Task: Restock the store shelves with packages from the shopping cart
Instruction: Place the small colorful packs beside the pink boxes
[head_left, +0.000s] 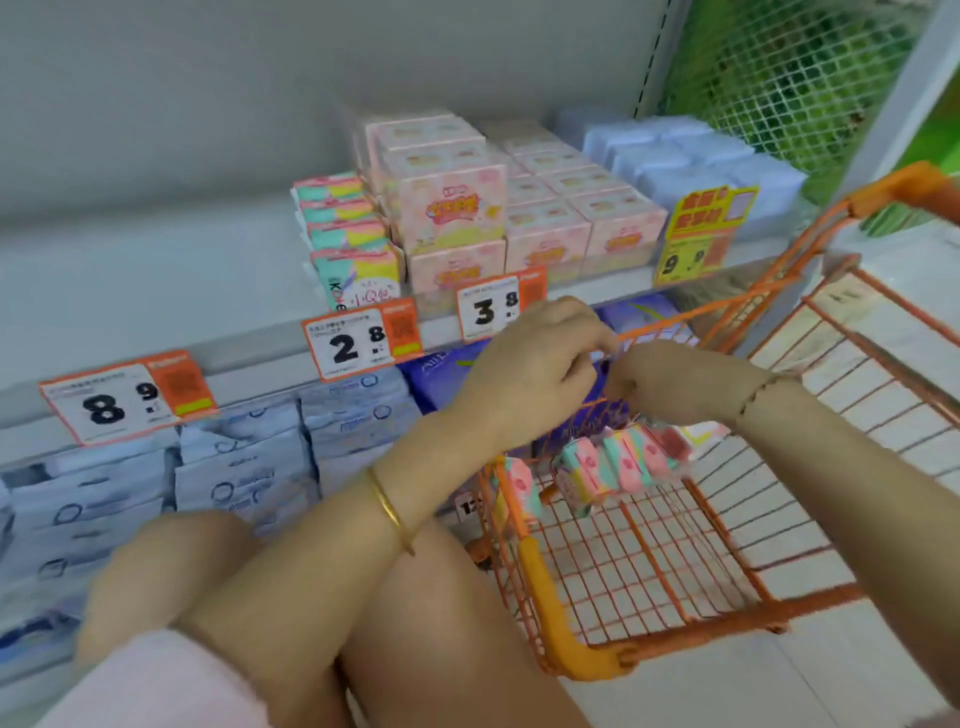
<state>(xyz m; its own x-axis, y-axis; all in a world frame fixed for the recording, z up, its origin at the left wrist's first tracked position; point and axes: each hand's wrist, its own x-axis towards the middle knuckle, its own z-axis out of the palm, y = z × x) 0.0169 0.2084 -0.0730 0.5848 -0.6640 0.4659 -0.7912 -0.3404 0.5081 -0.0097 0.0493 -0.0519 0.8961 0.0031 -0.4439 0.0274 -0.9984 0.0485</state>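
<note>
Nearest you, the orange cart (551, 587) stands just beside your knees, with one loose pack (521, 488) against its wire side. Above its basket your right hand (675, 387) grips the top of the wrapped bundle of tissue packs (621, 462). Your left hand (540, 364) pinches close beside it, but blur hides whether it has wrap or wire. You seem to be opening the bundle; next, free the packs and carry them to the matching row (353, 234) on the shelf (156, 270) beyond.
</note>
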